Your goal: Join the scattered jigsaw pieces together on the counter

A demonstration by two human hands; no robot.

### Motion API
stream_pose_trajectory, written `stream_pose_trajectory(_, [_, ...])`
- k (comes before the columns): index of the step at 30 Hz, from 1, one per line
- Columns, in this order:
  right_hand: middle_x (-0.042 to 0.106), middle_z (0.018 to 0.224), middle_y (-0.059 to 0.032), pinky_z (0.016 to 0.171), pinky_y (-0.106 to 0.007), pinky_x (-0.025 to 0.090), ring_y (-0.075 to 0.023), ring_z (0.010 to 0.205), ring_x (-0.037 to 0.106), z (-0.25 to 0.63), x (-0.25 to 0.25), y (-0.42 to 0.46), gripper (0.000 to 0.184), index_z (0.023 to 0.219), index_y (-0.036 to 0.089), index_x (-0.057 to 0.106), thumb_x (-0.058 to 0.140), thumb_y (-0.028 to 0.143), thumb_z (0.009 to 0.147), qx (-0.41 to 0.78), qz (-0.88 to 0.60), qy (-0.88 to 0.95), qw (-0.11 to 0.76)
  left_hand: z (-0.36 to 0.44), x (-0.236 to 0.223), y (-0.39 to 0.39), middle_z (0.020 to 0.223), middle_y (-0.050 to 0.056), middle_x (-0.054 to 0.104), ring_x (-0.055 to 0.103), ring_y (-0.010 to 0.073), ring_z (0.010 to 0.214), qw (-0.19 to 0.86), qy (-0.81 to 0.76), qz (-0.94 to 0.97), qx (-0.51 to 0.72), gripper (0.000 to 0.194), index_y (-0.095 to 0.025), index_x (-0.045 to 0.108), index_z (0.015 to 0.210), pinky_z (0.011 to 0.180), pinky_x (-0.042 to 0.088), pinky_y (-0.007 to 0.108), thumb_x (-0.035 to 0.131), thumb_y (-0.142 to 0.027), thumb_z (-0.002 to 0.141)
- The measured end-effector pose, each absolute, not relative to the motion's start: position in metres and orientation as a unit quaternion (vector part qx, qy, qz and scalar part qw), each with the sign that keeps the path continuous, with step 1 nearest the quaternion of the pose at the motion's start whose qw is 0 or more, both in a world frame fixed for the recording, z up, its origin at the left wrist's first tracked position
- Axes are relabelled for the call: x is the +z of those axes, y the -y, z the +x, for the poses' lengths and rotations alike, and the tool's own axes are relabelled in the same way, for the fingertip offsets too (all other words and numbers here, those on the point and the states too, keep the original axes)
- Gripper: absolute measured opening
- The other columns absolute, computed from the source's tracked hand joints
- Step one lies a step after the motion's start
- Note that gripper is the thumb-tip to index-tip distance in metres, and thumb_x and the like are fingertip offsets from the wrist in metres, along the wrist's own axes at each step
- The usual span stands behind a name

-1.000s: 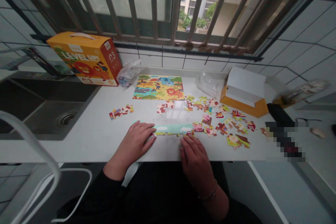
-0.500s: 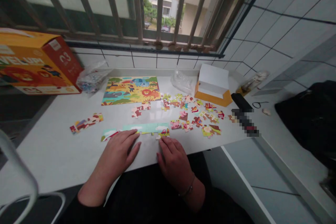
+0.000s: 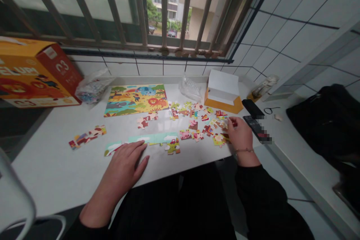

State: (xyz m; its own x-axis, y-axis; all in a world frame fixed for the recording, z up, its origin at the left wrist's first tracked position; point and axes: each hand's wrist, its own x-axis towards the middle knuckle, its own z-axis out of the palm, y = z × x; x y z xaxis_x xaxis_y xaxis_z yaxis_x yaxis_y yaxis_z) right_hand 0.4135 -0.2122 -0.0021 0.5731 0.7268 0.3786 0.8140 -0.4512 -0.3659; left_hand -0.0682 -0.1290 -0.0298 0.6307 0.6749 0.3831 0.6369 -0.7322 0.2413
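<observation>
My left hand (image 3: 123,165) lies flat and open on the white counter (image 3: 56,165), its fingertips touching a joined strip of light-blue puzzle pieces (image 3: 153,138). A piece with a red vehicle (image 3: 173,146) hangs off the strip's right end. My right hand (image 3: 239,132) is out to the right over the scattered loose pieces (image 3: 197,118), fingers curled down onto them; what they grip is hidden. A small joined cluster (image 3: 86,137) lies at the left.
A finished animal puzzle (image 3: 135,99) lies at the back. An orange puzzle box (image 3: 33,75), two plastic bags (image 3: 91,88) (image 3: 191,88) and a small open box (image 3: 223,92) line the wall. A phone (image 3: 254,120) and a black bag (image 3: 323,123) are at the right.
My right hand left the strip's right end and moved right to the loose pieces. The view swung further right. My left hand stayed on the strip.
</observation>
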Motion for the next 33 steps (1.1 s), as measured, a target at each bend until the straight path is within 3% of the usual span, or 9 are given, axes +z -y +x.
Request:
stream_pose_trajectory(6, [0.078, 0.115, -0.0235, 0.095, -0.041, 0.050, -0.0322, 0.109, 0.071, 0.449, -0.003, 0.173, 0.050, 0.118, 0.009, 0.080, 0.062, 0.053, 0.105, -0.042, -0.896, 0.420, 0.136, -0.069, -0.030, 0.129, 0.143, 0.017, 0.076, 0.074, 0.0389, 0.127, 0.043, -0.360, 0.905, 0.224, 0.041, -0.022, 0.072, 0.138, 0.114, 0.053, 0.064, 0.059, -0.045, 0.107])
stream_pose_trajectory(11, [0.073, 0.124, -0.0274, 0.102, -0.045, 0.050, -0.0360, 0.117, 0.068, 0.444, -0.016, 0.152, 0.051, 0.117, 0.008, 0.080, 0.077, 0.054, 0.095, -0.012, -0.886, 0.442, 0.139, -0.069, -0.029, 0.129, 0.142, 0.015, 0.077, 0.074, 0.0377, 0.126, 0.042, -0.366, 0.902, 0.225, 0.039, -0.023, 0.073, 0.136, 0.113, 0.054, 0.062, 0.059, -0.045, 0.107])
stream_pose_trajectory(17, [0.076, 0.111, -0.0177, 0.100, -0.041, 0.052, -0.0310, 0.108, 0.069, 0.452, -0.015, 0.148, 0.025, 0.099, 0.017, 0.079, 0.082, 0.037, 0.085, 0.027, -0.851, 0.475, 0.221, -0.070, -0.028, 0.129, 0.141, 0.016, 0.077, 0.074, 0.0376, 0.126, 0.032, -0.362, 0.905, 0.221, 0.038, -0.020, 0.073, 0.135, 0.112, 0.054, 0.061, 0.058, -0.043, 0.108])
stream_pose_trajectory(21, [0.076, 0.095, -0.0071, 0.083, -0.037, 0.055, -0.0233, 0.084, 0.069, 0.456, -0.014, 0.156, 0.023, 0.102, 0.022, 0.073, 0.076, 0.039, 0.086, 0.082, -0.813, 0.486, 0.311, -0.070, -0.029, 0.128, 0.140, 0.017, 0.077, 0.074, 0.0375, 0.125, 0.026, -0.356, 0.908, 0.222, 0.038, -0.019, 0.074, 0.133, 0.111, 0.055, 0.061, 0.058, -0.043, 0.109])
stream_pose_trajectory(23, [0.075, 0.090, -0.0048, 0.075, -0.035, 0.055, -0.0210, 0.076, 0.067, 0.457, -0.014, 0.161, 0.028, 0.102, 0.023, 0.071, 0.071, 0.048, 0.089, 0.112, -0.791, 0.481, 0.360, -0.069, -0.029, 0.128, 0.140, 0.017, 0.077, 0.074, 0.0375, 0.125, 0.026, -0.356, 0.907, 0.223, 0.038, -0.020, 0.074, 0.133, 0.111, 0.055, 0.061, 0.058, -0.044, 0.109])
stream_pose_trajectory(28, [0.074, 0.094, -0.0040, 0.072, -0.032, 0.058, -0.0197, 0.081, 0.070, 0.461, -0.014, 0.171, 0.053, 0.109, 0.025, 0.064, 0.070, 0.072, 0.086, 0.178, -0.740, 0.461, 0.457, -0.068, -0.028, 0.129, 0.140, 0.016, 0.077, 0.075, 0.0371, 0.124, 0.025, -0.357, 0.907, 0.222, 0.039, -0.020, 0.074, 0.133, 0.111, 0.055, 0.061, 0.056, -0.044, 0.109])
stream_pose_trajectory(33, [0.069, 0.084, 0.0012, 0.053, -0.025, 0.048, -0.0145, 0.064, 0.059, 0.456, -0.014, 0.176, 0.057, 0.109, 0.023, 0.068, 0.083, 0.069, 0.078, 0.248, -0.731, 0.444, 0.455, -0.069, -0.028, 0.128, 0.140, 0.017, 0.078, 0.074, 0.0375, 0.124, 0.023, -0.356, 0.907, 0.222, 0.040, -0.019, 0.074, 0.133, 0.110, 0.056, 0.061, 0.055, -0.045, 0.110])
